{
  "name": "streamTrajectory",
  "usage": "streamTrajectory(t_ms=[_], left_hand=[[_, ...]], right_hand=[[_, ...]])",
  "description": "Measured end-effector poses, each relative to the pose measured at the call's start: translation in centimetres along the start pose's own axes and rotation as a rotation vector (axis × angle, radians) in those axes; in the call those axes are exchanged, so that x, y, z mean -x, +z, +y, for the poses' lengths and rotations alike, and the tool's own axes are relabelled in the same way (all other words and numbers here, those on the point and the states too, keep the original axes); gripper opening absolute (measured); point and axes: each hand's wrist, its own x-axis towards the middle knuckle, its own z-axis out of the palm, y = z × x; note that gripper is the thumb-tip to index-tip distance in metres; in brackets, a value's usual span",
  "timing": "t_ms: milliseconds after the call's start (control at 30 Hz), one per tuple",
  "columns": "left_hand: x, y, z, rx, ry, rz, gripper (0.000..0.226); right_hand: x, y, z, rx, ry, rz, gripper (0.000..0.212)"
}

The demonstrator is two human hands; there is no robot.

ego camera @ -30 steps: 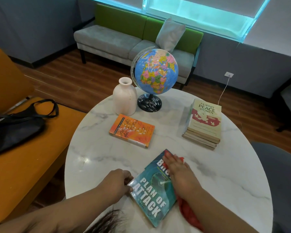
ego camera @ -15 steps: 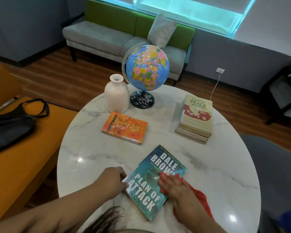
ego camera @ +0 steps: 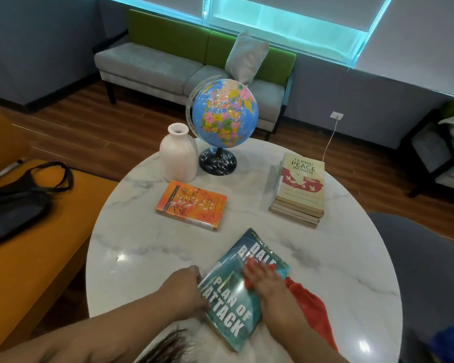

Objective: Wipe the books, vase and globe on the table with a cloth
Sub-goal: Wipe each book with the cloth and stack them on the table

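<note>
Low in the frame on the table (ego camera: 147, 258), the light, stiff, likely slippery teal book (ego camera: 231, 310) lay flat, the left hand (ego camera: 186, 286) gripping its left edge while the right hand (ego camera: 262, 280) pressed the soft red cloth (ego camera: 309, 307) flat on it.

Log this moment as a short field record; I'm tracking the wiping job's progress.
left hand: grips the left edge of the Plan of Attack book
right hand: presses the red cloth flat on that book's cover
orange book: flat on the marble table, no hand on it
book stack: topped by Filipino Peace Women, right side
vase and globe: upright at the far edge, side by side
</note>
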Motion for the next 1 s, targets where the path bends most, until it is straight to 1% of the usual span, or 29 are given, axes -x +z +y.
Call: streamTrajectory(t_ms=[67, 100, 167, 233, 333, 367, 400, 433, 467, 567, 633, 700, 733, 767, 800, 833, 867, 900, 967, 1000], left_hand=[[0.4, 0.2, 0.1, 0.149, 0.022, -0.003, 0.041], [0.7, 0.1, 0.3, 0.221, 0.03, -0.006, 0.041], [1.1, -0.4, 0.6, 0.284, 0.054, 0.033, 0.042], [1.2, -0.9, 1.2, 0.251, 0.096, 0.127, 0.04], [1.6, -1.3, 2.4, 0.188, 0.164, 0.278, 0.027], [1.6, -1.4, 2.6, 0.174, 0.198, 0.312, 0.021], [1.7, -1.4, 2.8, 0.16, 0.234, 0.338, 0.019], [1.7, -1.4, 3.0, 0.144, 0.261, 0.354, 0.019], [1.7, -1.4, 3.0, 0.129, 0.279, 0.366, 0.018], [2.1, -1.4, 3.2, 0.047, 0.256, 0.386, 0.02], [2.3, -1.2, 3.4, 0.018, 0.248, 0.381, 0.025], [2.3, -1.0, 3.5, 0.01, 0.233, 0.366, 0.029], [2.4, -1.1, 3.6, 0.009, 0.229, 0.367, 0.029], [2.4, -1.1, 3.5, 0.0, 0.228, 0.37, 0.028], [2.4, -1.2, 3.3, -0.011, 0.233, 0.375, 0.025], [2.4, -1.2, 3.2, -0.022, 0.244, 0.379, 0.023], [2.4, -1.1, 3.0, -0.033, 0.258, 0.377, 0.021], [2.4, -1.2, 2.8, -0.04, 0.267, 0.372, 0.019], [2.3, -1.3, 2.7, -0.05, 0.266, 0.362, 0.018], [2.3, -1.4, 2.7, -0.048, 0.258, 0.361, 0.019]], right_hand=[[-1.2, -1.4, 1.3, -0.114, 0.246, 0.104, 0.065], [-1.7, -1.9, 1.5, -0.175, 0.309, 0.134, 0.061], [-2.1, -2.3, 0.7, -0.324, 0.35, 0.162, 0.054], [-1.6, -1.9, -0.7, -0.376, 0.251, 0.228, 0.054], [-1.4, -2.1, -4.7, -0.424, -0.002, 0.242, 0.065], [-1.5, -2.1, -5.9, -0.442, -0.11, 0.223, 0.064], [-1.6, -1.7, -6.5, -0.392, -0.249, 0.233, 0.061], [-1.8, -1.8, -7.0, -0.349, -0.327, 0.242, 0.056], [-2.2, -2.1, -6.8, -0.341, -0.33, 0.251, 0.052], [-3.1, -4.6, -4.8, -0.309, -0.185, 0.333, 0.049], [-4.1, -6.1, -2.9, -0.251, -0.029, 0.335, 0.055], [-4.7, -6.7, -2.3, -0.169, 0.061, 0.274, 0.066], [-4.8, -6.7, -2.9, -0.149, 0.054, 0.261, 0.068], [-4.5, -6.3, -3.7, -0.146, 0.0, 0.25, 0.067], [-4.0, -5.6, -4.5, -0.141, -0.091, 0.237, 0.063], [-3.3, -4.8, -5.4, -0.151, -0.174, 0.18, 0.063], [-2.7, -4.3, -5.9, -0.166, -0.219, 0.116, 0.065], [-2.4, -4.0, -6.0, -0.177, -0.234, 0.082, 0.065], [-2.8, -4.5, -5.0, -0.174, -0.201, 0.138, 0.06], [-3.3, -4.9, -4.0, -0.167, -0.15, 0.179, 0.06]])
